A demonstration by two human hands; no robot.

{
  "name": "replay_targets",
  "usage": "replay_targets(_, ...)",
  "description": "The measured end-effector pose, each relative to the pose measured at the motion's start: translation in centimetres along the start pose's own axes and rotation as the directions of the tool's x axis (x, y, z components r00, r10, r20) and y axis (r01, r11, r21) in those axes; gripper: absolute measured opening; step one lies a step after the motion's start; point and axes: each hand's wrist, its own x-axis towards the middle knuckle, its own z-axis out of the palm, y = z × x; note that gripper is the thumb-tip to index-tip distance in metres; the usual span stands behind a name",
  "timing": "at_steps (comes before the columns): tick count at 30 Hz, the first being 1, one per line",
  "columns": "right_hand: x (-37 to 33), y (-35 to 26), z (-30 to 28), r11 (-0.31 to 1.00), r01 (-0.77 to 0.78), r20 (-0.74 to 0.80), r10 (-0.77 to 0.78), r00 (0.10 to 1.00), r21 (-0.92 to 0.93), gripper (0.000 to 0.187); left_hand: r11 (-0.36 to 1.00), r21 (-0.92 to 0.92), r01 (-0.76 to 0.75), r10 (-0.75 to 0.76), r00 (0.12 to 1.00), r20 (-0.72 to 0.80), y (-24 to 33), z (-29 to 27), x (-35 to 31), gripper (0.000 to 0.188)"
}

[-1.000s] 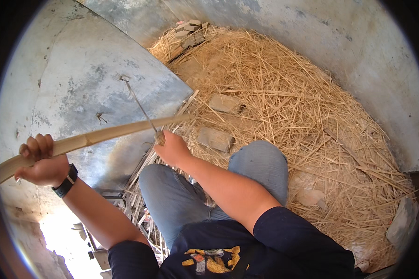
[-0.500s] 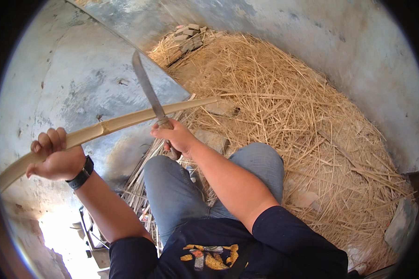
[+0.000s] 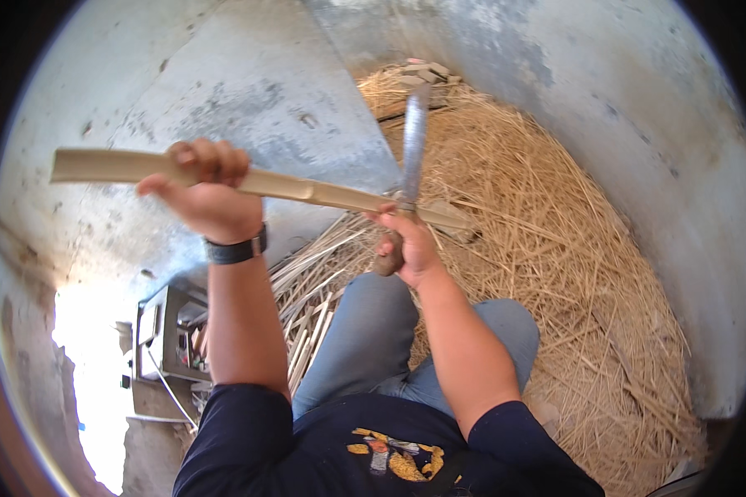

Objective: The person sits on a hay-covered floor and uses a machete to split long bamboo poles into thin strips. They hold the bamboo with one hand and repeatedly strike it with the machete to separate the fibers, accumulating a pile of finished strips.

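Note:
A long, pale split bamboo strip (image 3: 286,185) slants from the upper left down toward the middle. My left hand (image 3: 211,195) is wrapped around it near its wide left end, with a dark watch (image 3: 237,247) on that wrist. My right hand (image 3: 408,244) grips the wooden handle (image 3: 389,261) of a large knife (image 3: 414,141), whose long blade points up and away. The blade's base crosses the bamboo strip just above my right fingers, and those fingers are at the strip too. Beyond my right hand the strip's far end lies over the straw-covered floor.
Dry straw and shavings (image 3: 555,248) cover the floor ahead and to the right. Cut strips (image 3: 315,290) are heaped beside my left knee. Weathered walls (image 3: 249,74) curve around. A box-like stand (image 3: 170,331) is at the left, near a bright opening (image 3: 95,389).
The bamboo strip has swung: its left end is now higher and fully in view, its far end lower. Both hands appear further right, and the knife blade points more upright.

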Motion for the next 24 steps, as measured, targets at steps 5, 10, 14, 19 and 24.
replay_targets(5, 0.2, 0.8, -1.2, 0.993, 0.011, -0.090, 0.000, 0.996, 0.120, 0.019, 0.993, -0.065, 0.095, -0.094, 0.995, 0.018, -1.2, 0.0, -0.7, 0.075)
replay_targets(10, 1.1, 0.7, -1.3, 0.976, 0.074, -0.148, -0.044, 0.988, 0.206, 0.021, 0.982, -0.114, 0.150, -0.144, 0.988, 0.056, -1.7, 0.6, 0.0, 0.078)
replay_targets(14, 1.2, 0.0, -1.6, 0.990, 0.095, -0.197, -0.074, 0.978, 0.100, 0.022, 0.984, -0.124, 0.130, -0.113, 0.985, 0.132, -3.4, 0.4, 0.5, 0.075)
replay_targets(19, 0.9, -1.2, 0.0, 0.990, 0.088, -0.175, -0.068, 0.982, 0.112, 0.027, 0.996, -0.072, 0.049, -0.049, 0.999, 0.012, -2.9, -1.1, 2.6, 0.077)
replay_targets(24, 0.1, -4.4, 1.2, 0.931, 0.175, -0.280, -0.269, 0.922, -0.319, 0.034, 0.973, -0.225, 0.053, -0.005, 0.978, 0.209, -0.8, -5.4, 8.0, 0.075)
